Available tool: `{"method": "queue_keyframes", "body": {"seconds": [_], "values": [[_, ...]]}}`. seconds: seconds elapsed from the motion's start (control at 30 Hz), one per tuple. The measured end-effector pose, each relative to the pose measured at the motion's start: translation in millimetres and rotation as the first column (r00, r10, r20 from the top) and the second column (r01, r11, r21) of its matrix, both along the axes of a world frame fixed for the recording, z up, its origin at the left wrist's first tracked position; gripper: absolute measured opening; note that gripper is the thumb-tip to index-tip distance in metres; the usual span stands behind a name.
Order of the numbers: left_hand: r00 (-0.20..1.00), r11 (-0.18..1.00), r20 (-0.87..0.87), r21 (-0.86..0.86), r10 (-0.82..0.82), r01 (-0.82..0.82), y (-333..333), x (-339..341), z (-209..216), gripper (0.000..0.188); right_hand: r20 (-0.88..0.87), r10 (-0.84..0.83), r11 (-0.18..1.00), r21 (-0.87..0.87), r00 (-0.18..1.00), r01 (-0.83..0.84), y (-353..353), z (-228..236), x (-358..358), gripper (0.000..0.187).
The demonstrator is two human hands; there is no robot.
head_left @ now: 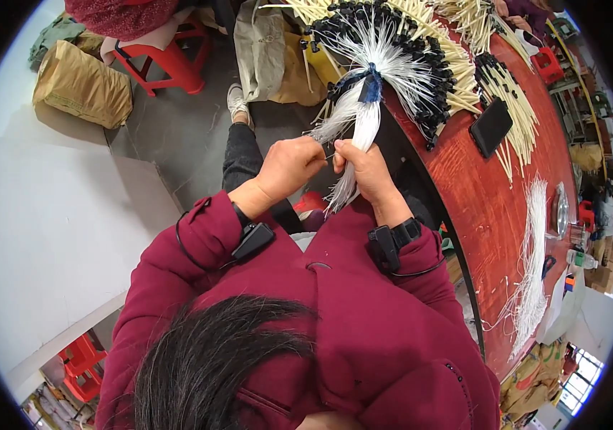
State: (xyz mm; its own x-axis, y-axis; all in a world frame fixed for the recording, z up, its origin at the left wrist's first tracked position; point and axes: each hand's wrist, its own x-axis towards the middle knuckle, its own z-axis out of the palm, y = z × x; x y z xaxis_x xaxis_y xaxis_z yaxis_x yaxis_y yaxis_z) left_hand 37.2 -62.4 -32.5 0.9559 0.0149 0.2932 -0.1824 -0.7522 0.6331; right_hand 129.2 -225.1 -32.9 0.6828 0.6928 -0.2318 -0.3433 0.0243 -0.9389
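A thick bundle of white strands (368, 123) hangs over the table's edge toward my lap. My right hand (365, 170) is closed around its lower part, and loose ends stick out below the fingers. Close beside it, my left hand (290, 166) is closed in a pinch, with a thin strand running between the two hands. A looser lock of white strands (336, 122) reaches down toward the left fingers. Higher up, a dark blue tie (371, 84) binds the bundle. Above the tie, the strands fan out to many black tips (432, 86) on cream sticks (462, 75).
The red table (489, 215) curves along my right, bearing a black phone (491, 127), more cream sticks (514, 107) and a long pile of white strands (532, 272). A white surface (55, 244) stands at left. Red stools (170, 61) and a brown sack (83, 84) are beyond.
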Motion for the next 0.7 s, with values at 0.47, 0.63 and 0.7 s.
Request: {"method": "queue_keyframes", "body": {"seconds": [0.47, 0.63, 0.7], "values": [[0.884, 0.681, -0.465, -0.663, -0.05, -0.311, -3, 2, 5, 0.009, -0.006, 0.02, 1.0, 0.013, 1.0, -0.02, -1, 3, 1, 0.029], [0.915, 0.468, -0.379, -0.839, -0.14, -0.276, 1, -3, 17, 0.011, 0.023, 0.028, 1.0, -0.007, 0.999, -0.028, 0, 3, 2, 0.03], [0.919, 0.271, -0.362, -0.91, -0.154, -0.314, 1, -4, 25, 0.012, 0.04, 0.033, 0.999, -0.014, 0.999, -0.032, -1, 5, 2, 0.03]]}}
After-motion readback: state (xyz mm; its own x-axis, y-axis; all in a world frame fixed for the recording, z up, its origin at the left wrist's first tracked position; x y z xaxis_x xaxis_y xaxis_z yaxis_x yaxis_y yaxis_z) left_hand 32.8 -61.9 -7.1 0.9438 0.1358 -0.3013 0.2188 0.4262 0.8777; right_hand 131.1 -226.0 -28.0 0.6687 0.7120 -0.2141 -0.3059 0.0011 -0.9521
